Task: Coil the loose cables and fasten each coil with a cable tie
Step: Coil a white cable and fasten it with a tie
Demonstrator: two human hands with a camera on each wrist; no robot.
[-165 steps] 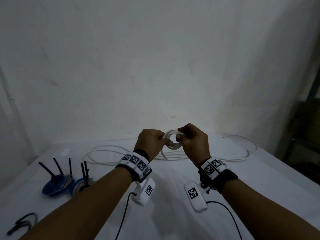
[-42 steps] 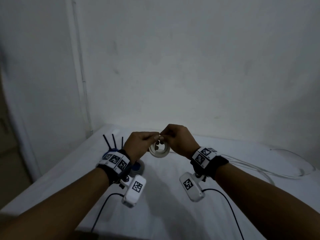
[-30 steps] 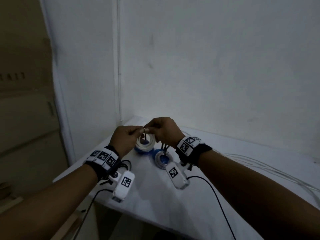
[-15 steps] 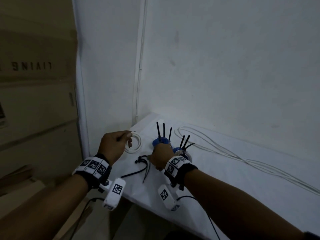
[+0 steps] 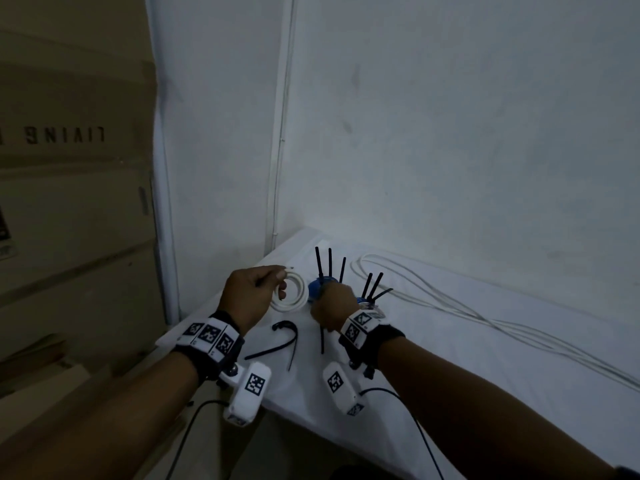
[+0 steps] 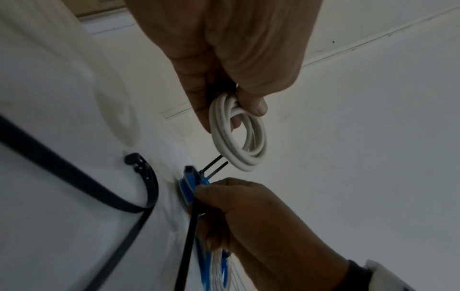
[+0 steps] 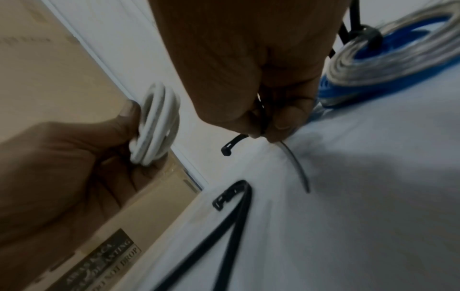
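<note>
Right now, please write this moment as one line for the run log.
left hand: holds white cable coil | right hand: pinches black cable tie | coil: untied | spare ties: on table

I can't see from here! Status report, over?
Left hand holds white coil, untied. Right hand pinches black tie. Nothing blocking.
</note>
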